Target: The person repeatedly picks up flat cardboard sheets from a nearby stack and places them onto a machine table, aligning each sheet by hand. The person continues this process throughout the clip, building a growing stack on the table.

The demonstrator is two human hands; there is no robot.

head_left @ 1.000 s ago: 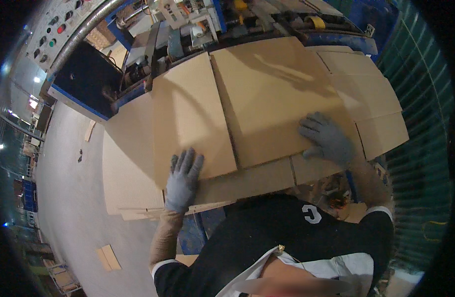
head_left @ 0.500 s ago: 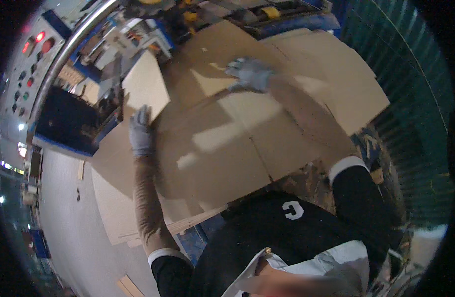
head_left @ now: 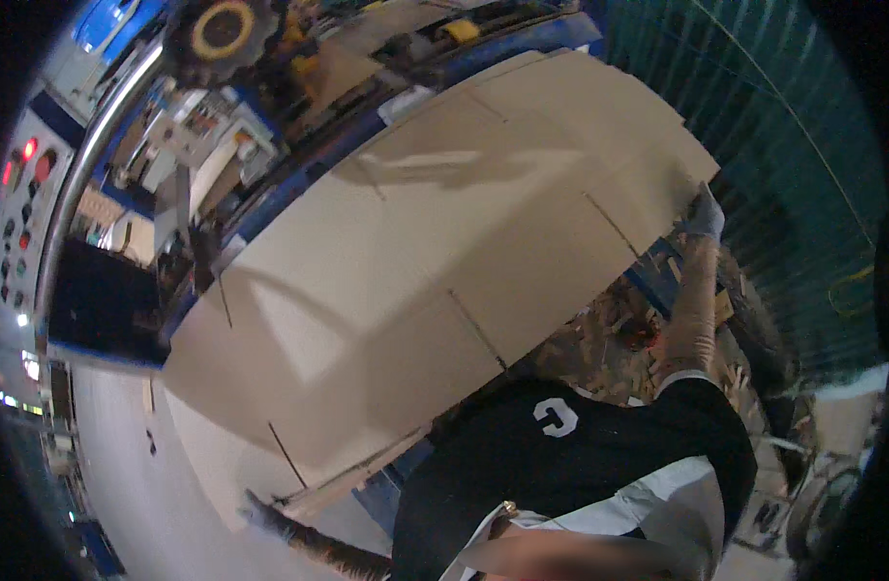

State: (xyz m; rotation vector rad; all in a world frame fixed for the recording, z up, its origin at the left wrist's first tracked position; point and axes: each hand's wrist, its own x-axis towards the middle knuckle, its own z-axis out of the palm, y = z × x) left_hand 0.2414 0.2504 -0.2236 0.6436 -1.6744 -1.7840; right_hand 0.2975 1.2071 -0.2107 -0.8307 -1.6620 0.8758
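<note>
Since the earlier frames, both hands have left the top of the cardboard and moved out to its ends, and the sheet now fills the middle of the frame, tilted from lower left to upper right. We count one large flat cardboard sheet (head_left: pixel 415 281): tan, matte, corrugated board cut as an unfolded box blank, with several straight slots dividing its near edge into flaps. More tan board shows beneath its lower left edge; how many sheets lie there we cannot tell. We see two hands, each in a grey knit glove. The left hand (head_left: pixel 262 513), at the lower left of the frame, touches the sheet's lower corner; whether its fingers are spread or closed we cannot tell. The right hand (head_left: pixel 704 215), at the right of the frame, closes on the sheet's right edge. One blue machine frame (head_left: pixel 299 189) runs behind the sheet, and one grey control panel (head_left: pixel 23 208) with round red and dark buttons stands at the left.
</note>
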